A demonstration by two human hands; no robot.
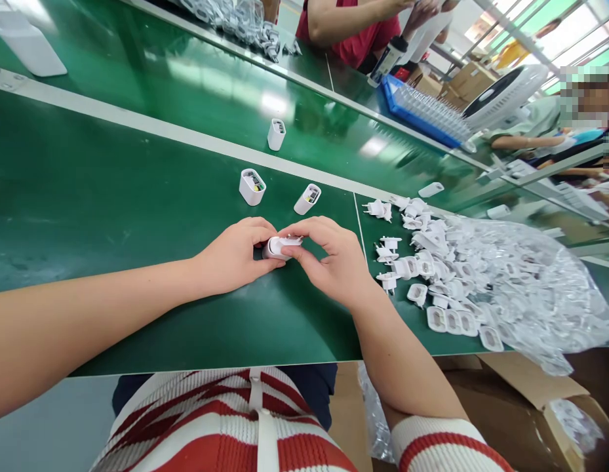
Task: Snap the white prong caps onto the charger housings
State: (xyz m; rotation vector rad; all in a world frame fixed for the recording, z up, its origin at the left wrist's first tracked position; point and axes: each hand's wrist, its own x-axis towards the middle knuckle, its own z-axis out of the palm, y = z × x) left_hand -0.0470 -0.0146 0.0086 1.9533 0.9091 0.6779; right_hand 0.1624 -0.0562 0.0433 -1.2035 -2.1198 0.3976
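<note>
My left hand is closed around a white charger housing, which lies on its side just above the green table. With thumb and fingers, my right hand pinches a white plug cover with metal pins against the housing's open end. Whether the two parts are fully joined, I cannot tell. Beyond my hands stand two open white housings, one on the left and a tilted one on the right, circuit parts showing inside. Farther back is a third housing.
A heap of white plug covers spills from a clear plastic bag on the right. A pale strip crosses the green table. Across it are a blue tray, a fan and other people. Cardboard boxes sit below right.
</note>
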